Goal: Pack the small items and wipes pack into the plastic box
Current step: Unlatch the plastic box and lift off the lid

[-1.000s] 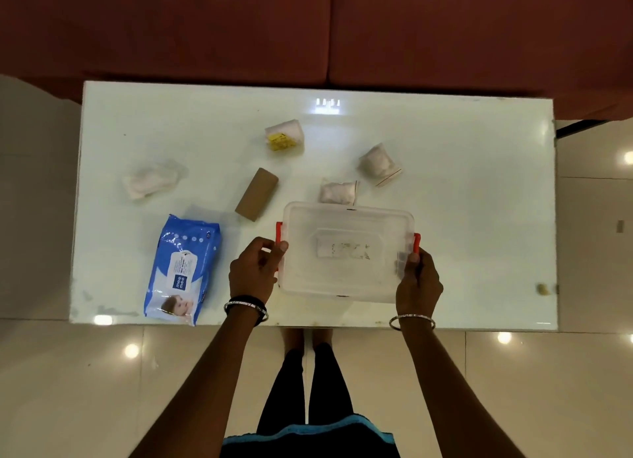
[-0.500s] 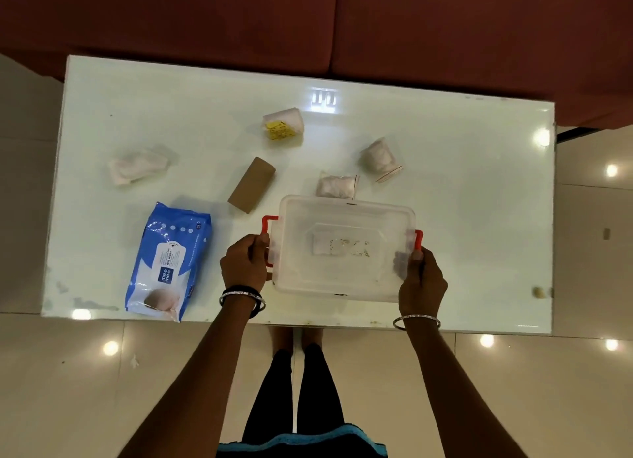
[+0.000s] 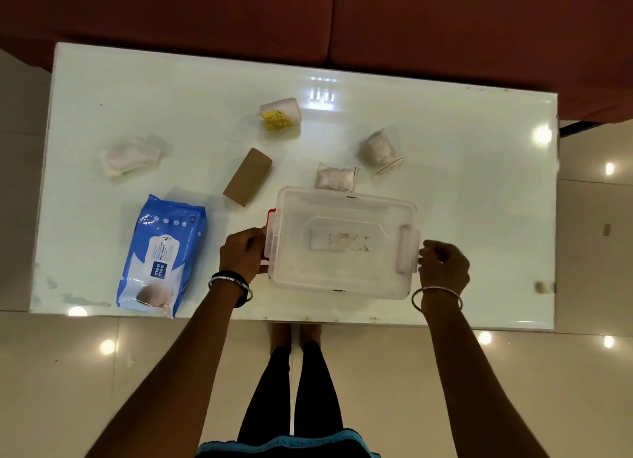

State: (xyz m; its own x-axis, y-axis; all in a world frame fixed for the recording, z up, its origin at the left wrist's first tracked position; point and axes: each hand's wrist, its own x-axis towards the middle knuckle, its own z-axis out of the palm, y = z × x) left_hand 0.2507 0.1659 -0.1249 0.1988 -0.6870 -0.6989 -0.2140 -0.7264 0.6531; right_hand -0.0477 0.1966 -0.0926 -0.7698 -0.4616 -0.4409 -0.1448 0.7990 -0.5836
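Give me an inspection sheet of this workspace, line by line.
Surface: white glossy table, light glare, smudges at its near left edge.
Job's things: clear plastic box, lid on, red side latches; blue wipes pack lying flat left of it; cardboard tube; four small clear bags, one with a yellow label, one far left, one touching the box's far edge, one beside it.
Clutter: small pale object at the right edge.
Hands: left hand on the left latch; right hand by the right latch, contact unclear.
Cables: nothing seen.
Surroundings: red sofa beyond, tiled floor.
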